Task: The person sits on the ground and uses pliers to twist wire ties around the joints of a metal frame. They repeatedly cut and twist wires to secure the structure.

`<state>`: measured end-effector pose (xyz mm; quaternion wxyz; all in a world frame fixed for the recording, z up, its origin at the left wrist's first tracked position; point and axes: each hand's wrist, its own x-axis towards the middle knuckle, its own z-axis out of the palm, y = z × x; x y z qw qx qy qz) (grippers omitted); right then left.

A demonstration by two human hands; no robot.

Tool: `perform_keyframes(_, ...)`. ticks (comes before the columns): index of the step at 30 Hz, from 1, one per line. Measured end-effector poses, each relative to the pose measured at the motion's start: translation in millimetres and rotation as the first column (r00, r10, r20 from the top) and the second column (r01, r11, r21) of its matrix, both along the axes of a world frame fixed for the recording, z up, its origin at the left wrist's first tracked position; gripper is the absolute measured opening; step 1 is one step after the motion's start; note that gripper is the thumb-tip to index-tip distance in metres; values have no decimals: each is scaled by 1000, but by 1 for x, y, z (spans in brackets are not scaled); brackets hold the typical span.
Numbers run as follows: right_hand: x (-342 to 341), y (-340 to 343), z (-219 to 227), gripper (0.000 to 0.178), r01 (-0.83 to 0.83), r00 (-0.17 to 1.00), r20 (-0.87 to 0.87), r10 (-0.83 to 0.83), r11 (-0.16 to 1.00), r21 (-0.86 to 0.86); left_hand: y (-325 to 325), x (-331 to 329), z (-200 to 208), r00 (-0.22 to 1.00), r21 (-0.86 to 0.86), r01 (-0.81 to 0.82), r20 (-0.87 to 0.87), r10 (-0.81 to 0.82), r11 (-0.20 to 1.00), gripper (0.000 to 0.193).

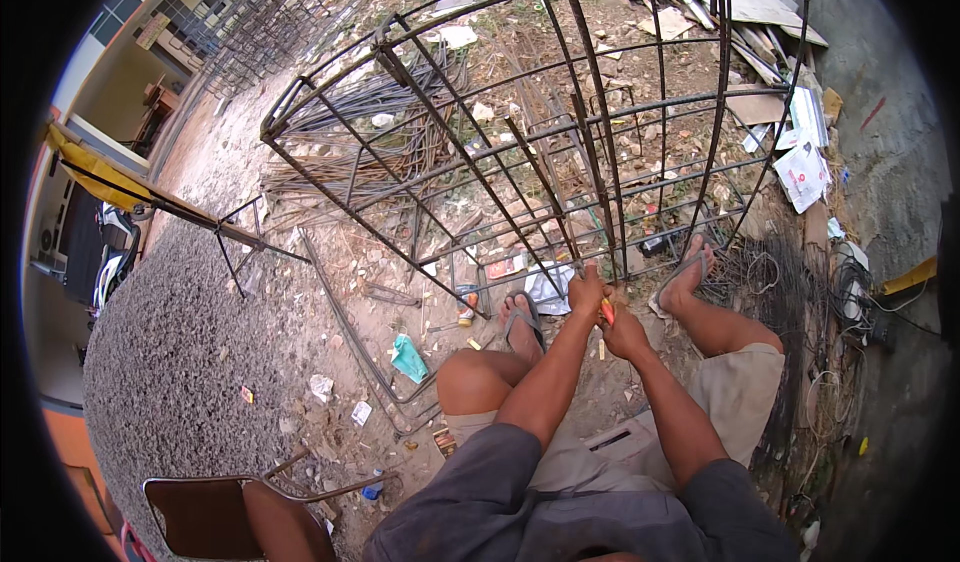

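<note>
A rebar cage (500, 177) of dark, rusty steel bars stands in front of me, with cross ties along its length. At its near lower edge my left hand (587, 290) is closed round a steel bar, the fingers partly hidden. Just to the right and nearer to me, my right hand (626, 334) is wrapped round a tool with a red-orange handle (608, 311). The tool's head is hidden between the hands, so its kind does not show. Both hands are close together, between my sandalled feet.
Loose rebar (370, 132) lies behind the cage at the left. A heap of dark gravel (180, 362) and a brown-backed chair (205, 517) are on my left. Thin tie wire (760, 292) is at the right, by a concrete wall (890, 132). Broken boards (760, 2) lie at the back right.
</note>
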<state>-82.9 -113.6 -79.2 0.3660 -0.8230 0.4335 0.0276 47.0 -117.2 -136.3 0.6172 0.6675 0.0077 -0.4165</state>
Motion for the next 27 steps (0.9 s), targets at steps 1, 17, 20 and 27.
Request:
perform_keyframes(1,-9,-18,-24,33,-49,972,233,26,994,93,-3,4,3,980,83,148,122,-158,985,47)
perform_keyframes(17,-10,14,45,87,20,969,-245,-30,999,-42,-6,-3,18,900,-237,-126,-436,11,963,37)
perform_keyframes(20,8,44,49,70,1,918,-365,-153,923,-385,-13,-9,16,910,-173,-162,-407,79,972,34)
perform_keyframes(27,-8,1,-39,32,59,925,372,-73,997,48,-16,-5,18,989,-28,-41,-142,36,999,35)
